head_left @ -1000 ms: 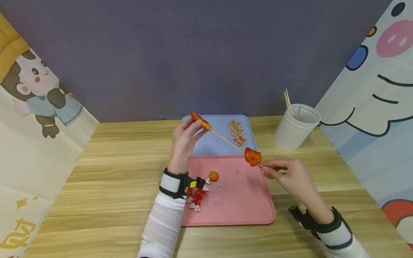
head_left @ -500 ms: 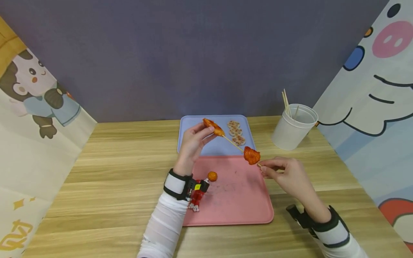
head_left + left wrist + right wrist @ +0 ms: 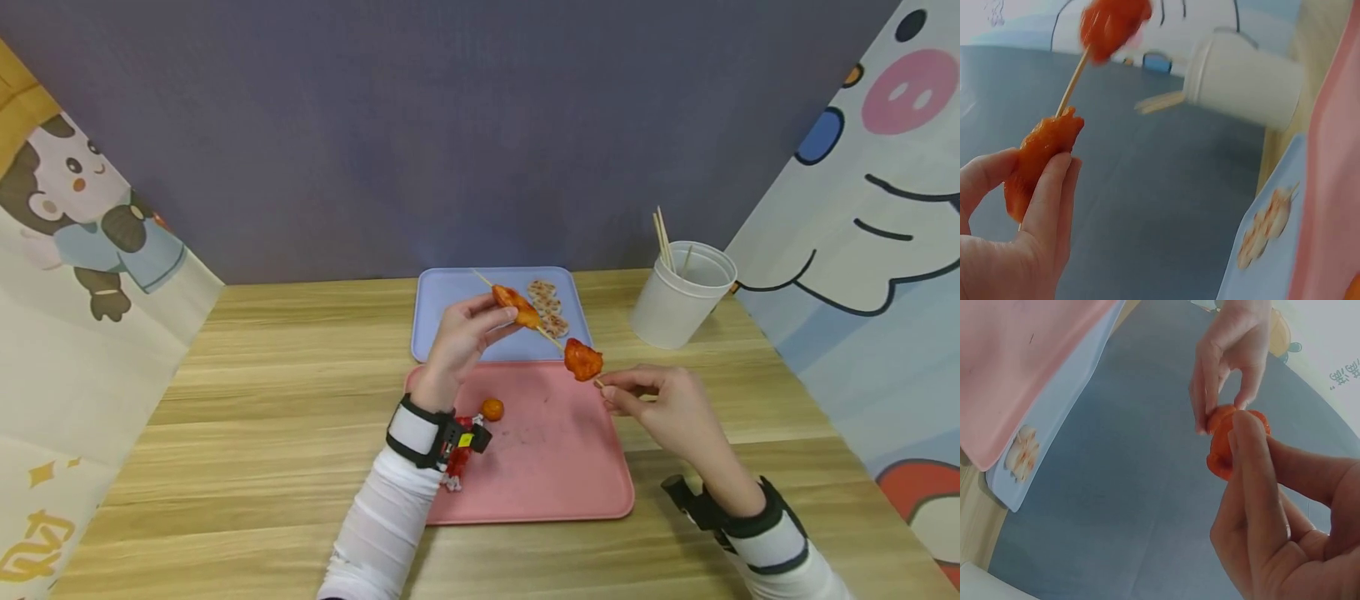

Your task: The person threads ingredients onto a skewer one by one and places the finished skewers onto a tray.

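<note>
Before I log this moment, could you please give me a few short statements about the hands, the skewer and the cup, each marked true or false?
1. The stick carries two sauced pieces. True.
2. These sauced pieces touch each other. False: bare stick shows between them.
3. The left hand grips one piece while the right hand pinches the stick's end. True.
4. The white cup holds other sticks. True.
5. The white cup lies on its side. False: it stands upright on the table.
</note>
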Available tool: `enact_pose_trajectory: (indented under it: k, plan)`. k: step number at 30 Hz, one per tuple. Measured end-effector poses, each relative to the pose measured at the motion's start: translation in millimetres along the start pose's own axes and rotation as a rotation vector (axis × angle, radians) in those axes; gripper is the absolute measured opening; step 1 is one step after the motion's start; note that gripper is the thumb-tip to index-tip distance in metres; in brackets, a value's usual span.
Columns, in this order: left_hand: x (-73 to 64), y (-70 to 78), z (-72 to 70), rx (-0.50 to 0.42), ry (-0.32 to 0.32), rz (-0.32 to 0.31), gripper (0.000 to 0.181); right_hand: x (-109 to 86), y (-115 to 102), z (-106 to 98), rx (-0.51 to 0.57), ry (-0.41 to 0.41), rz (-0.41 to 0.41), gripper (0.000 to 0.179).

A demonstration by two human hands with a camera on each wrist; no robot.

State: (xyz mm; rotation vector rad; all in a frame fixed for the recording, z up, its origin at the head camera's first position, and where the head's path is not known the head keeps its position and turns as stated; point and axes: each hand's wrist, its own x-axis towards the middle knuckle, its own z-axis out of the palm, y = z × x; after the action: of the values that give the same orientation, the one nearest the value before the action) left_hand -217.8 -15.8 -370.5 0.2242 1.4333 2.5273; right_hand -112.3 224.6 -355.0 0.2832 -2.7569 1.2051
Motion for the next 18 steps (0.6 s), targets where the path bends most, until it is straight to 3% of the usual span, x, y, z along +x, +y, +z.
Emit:
enact_pose_trajectory:
  k: [4, 18]
  plan:
    - [-2.5, -5.4, 8.6, 0.012, -0.046, -0.035, 0.037, 1.1, -0.1, 1.2, 0.013, -0.002, 0.005, 0.013]
    - [-6.4, -8.1, 11.9, 0.046, -0.041, -0.05, 0.032, 0.7, 1.7, 1.3, 0.083, -0.019, 0.018, 0.014]
